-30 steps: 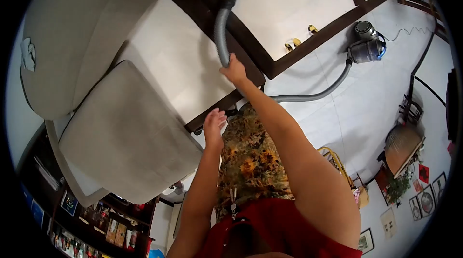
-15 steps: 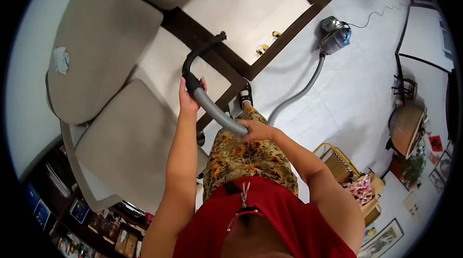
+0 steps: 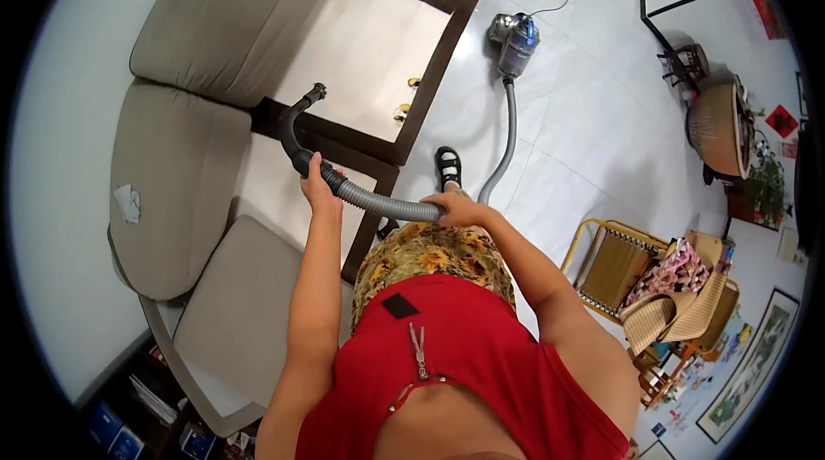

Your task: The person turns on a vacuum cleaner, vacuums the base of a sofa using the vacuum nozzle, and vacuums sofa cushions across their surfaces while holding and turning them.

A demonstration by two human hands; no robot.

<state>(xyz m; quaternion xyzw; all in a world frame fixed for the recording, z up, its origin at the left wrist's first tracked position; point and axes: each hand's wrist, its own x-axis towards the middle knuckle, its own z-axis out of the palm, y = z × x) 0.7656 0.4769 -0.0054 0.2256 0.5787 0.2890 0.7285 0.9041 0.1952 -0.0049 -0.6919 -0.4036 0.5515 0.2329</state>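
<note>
Left hand (image 3: 320, 189), empty one second ago, now curled round hose (image 3: 387, 205) near handle (image 3: 289, 129); right hand (image 3: 462, 209) grips hose farther back. Hose thus supported two-handed, handle over sofa base (image 3: 365, 56).

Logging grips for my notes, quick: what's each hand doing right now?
Left hand: holding the vacuum hose where it meets the black end piece.
Right hand: closed around the hose's grey ribbed part.
</note>
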